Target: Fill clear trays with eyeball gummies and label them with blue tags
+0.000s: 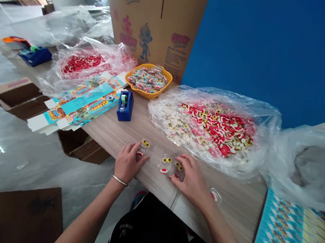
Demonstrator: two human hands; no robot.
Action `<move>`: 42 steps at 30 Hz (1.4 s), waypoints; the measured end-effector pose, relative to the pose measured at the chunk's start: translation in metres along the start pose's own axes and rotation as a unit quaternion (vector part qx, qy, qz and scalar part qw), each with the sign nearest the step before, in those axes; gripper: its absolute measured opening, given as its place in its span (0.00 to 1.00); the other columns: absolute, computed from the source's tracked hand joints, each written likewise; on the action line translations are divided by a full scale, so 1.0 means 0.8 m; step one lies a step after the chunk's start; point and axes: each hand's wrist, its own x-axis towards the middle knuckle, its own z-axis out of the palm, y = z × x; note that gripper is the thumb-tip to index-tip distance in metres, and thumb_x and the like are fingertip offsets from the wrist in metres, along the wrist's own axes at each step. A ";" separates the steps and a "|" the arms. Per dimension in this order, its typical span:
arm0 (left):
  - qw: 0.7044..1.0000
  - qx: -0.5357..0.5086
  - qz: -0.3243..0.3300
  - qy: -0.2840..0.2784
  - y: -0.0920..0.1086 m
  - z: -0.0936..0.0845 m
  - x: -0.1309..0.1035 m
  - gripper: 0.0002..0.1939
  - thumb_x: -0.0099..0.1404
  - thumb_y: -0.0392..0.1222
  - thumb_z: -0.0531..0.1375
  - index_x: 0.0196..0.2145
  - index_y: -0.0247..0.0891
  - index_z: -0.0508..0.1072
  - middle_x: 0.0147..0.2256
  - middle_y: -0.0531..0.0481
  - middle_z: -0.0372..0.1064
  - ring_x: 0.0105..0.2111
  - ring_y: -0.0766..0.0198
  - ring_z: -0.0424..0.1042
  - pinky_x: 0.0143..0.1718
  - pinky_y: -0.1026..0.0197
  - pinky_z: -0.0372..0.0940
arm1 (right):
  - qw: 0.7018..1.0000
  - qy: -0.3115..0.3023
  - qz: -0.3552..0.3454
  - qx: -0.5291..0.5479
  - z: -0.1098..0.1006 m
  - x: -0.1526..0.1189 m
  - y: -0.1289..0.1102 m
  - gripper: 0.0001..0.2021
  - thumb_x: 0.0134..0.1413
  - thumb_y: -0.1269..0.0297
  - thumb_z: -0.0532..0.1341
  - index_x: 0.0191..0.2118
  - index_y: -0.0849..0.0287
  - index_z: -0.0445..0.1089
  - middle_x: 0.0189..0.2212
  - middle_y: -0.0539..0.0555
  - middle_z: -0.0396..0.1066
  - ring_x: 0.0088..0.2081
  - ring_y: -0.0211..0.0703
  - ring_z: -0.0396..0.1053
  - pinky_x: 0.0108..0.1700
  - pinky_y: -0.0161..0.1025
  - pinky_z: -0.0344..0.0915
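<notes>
My left hand (127, 163), a bangle at its wrist, grips the edge of a small clear plastic candy tray (146, 143) with two yellow eye candies and a red mouth candy. Around a similar tray (179, 166) my right hand (189, 178) has closed its thumb and fingers, partly covering it. Between the hands a third filled tray (165, 164) lies flat on the table. Another clear tray (215, 196) with a red and white piece lies beside my right forearm.
A big clear bag (217, 127) of loose red, white and yellow candies lies behind the hands. Farther back are a yellow basket (146, 94) of filled packs, a blue tape dispenser (125, 108), flat printed cartons (85, 105) and a cardboard box (155, 24). Printed boxes (281, 234) stand at right.
</notes>
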 end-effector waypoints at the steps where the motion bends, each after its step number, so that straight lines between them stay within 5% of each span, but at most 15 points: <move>1: 1.000 -0.018 -0.003 0.000 -0.001 -0.002 -0.001 0.30 0.62 0.54 0.61 0.59 0.41 0.64 0.48 0.41 0.71 0.47 0.48 0.69 0.51 0.49 0.64 | 1.000 -0.004 -0.007 0.006 0.003 0.007 -0.007 0.25 0.49 0.62 0.66 0.54 0.57 0.65 0.55 0.63 0.63 0.57 0.58 0.62 0.58 0.56 0.59; 11: 0.962 -0.242 -0.118 0.034 -0.022 -0.012 -0.014 0.17 0.71 0.40 0.49 0.55 0.41 0.66 0.48 0.45 0.72 0.47 0.59 0.72 0.51 0.54 0.66 | 0.993 -0.041 -0.107 -0.015 0.082 0.118 -0.084 0.26 0.48 0.55 0.69 0.52 0.58 0.65 0.54 0.62 0.65 0.56 0.57 0.61 0.57 0.53 0.57; 19: 0.977 -0.197 -0.082 -0.002 -0.008 -0.017 -0.003 0.14 0.68 0.40 0.54 0.50 0.42 0.71 0.46 0.45 0.71 0.45 0.57 0.72 0.49 0.55 0.67 | 0.993 -0.049 -0.092 -0.055 0.095 0.125 -0.086 0.23 0.53 0.56 0.66 0.52 0.57 0.64 0.54 0.62 0.66 0.54 0.56 0.63 0.54 0.51 0.56; 27: 0.985 -0.113 -0.119 -0.053 -0.009 -0.014 0.023 0.11 0.64 0.39 0.56 0.43 0.42 0.74 0.43 0.46 0.71 0.37 0.57 0.73 0.37 0.56 0.68 | 0.991 -0.051 -0.094 -0.078 0.097 0.130 -0.087 0.22 0.52 0.55 0.66 0.50 0.57 0.65 0.53 0.61 0.67 0.53 0.56 0.63 0.52 0.49 0.57; 33: 0.982 -0.122 -0.135 -0.047 -0.012 -0.016 0.028 0.11 0.62 0.40 0.56 0.41 0.41 0.75 0.42 0.47 0.71 0.35 0.59 0.73 0.37 0.56 0.67 | 0.992 -0.075 -0.094 -0.037 0.077 0.136 -0.086 0.28 0.46 0.53 0.69 0.51 0.57 0.65 0.51 0.59 0.69 0.52 0.55 0.65 0.52 0.50 0.60; 39: 0.979 -0.149 -0.136 -0.032 -0.007 -0.013 0.024 0.12 0.61 0.41 0.57 0.41 0.39 0.75 0.42 0.45 0.71 0.34 0.59 0.72 0.40 0.54 0.67 | 0.995 -0.064 -0.063 0.043 0.007 0.109 -0.039 0.20 0.52 0.62 0.66 0.51 0.57 0.67 0.50 0.57 0.71 0.52 0.50 0.67 0.54 0.47 0.62; 42: 0.944 -0.272 -0.188 0.016 -0.011 -0.017 0.023 0.14 0.61 0.48 0.59 0.41 0.38 0.75 0.37 0.46 0.72 0.31 0.61 0.70 0.38 0.55 0.67 | 0.994 -0.085 -0.056 0.027 -0.009 0.081 -0.021 0.21 0.53 0.63 0.64 0.53 0.57 0.67 0.51 0.59 0.70 0.53 0.52 0.67 0.55 0.50 0.62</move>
